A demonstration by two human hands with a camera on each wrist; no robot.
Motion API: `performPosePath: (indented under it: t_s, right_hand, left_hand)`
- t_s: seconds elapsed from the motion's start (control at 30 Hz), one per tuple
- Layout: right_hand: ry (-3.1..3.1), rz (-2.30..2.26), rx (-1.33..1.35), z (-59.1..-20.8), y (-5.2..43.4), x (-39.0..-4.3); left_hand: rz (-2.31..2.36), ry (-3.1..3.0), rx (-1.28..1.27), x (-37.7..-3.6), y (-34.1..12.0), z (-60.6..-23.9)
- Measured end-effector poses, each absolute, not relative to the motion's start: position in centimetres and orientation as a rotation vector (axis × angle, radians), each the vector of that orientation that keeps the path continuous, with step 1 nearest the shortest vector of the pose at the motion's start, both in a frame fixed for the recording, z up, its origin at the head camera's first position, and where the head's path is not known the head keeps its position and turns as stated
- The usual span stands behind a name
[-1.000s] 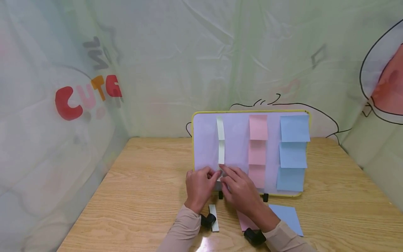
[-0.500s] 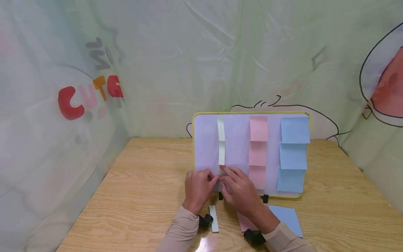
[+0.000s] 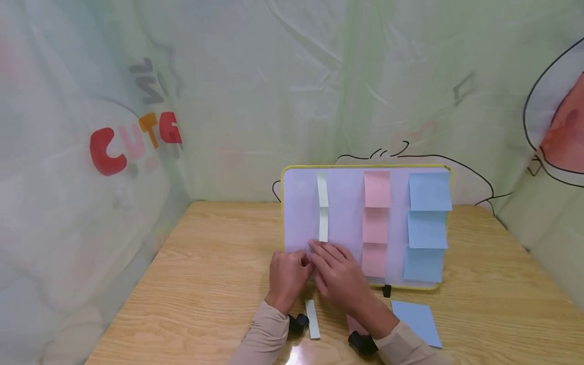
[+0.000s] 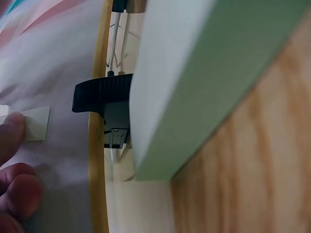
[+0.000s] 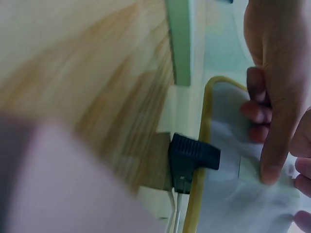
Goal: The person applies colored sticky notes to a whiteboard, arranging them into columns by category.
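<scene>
A yellow-edged whiteboard (image 3: 298,213) stands upright, with two pale green sticky strips, the higher one (image 3: 322,190) above the lower one (image 3: 323,224). Below them my left hand (image 3: 289,276) touches the board, its thumb pressing flat on a third green strip (image 4: 38,124) while its other fingers are bent beside it. My right hand (image 3: 339,276) lies against the board from the right with its fingers stretched toward the left thumb. Both hands hide that strip in the head view; its lower end (image 5: 249,170) shows in the right wrist view.
Pink notes (image 3: 375,224) and blue notes (image 3: 426,229) hang in columns on the board. A narrow green pad (image 3: 313,319), a partly hidden pink pad (image 3: 355,326) and a blue pad (image 3: 417,322) lie on the wooden table (image 3: 205,284). Black clips (image 3: 387,291) hold the board's lower edge.
My right hand has slid slightly left across the board, its fingertips now left of the green column. My left hand has stayed nearly in place. The head view has shifted a little.
</scene>
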State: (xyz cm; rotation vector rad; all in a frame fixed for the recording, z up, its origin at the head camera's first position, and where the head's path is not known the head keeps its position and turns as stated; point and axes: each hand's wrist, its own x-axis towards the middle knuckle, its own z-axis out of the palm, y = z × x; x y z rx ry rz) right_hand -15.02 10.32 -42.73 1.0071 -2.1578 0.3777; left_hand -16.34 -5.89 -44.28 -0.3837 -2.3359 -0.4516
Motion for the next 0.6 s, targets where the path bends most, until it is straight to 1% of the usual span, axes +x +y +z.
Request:
performPosePath:
  t_s: [0.5,0.6]
  right_hand:
    - [-2.231,0.239,0.804,-42.3,11.1,-14.0]
    - [-2.182,0.254,0.832,-42.3,10.8,-14.1]
  left_hand:
    - [-0.52,-2.348,-0.397,-16.3,-5.8,-44.4]
    - [-0.518,-2.339,-0.396,-16.3,-5.9,-44.4]
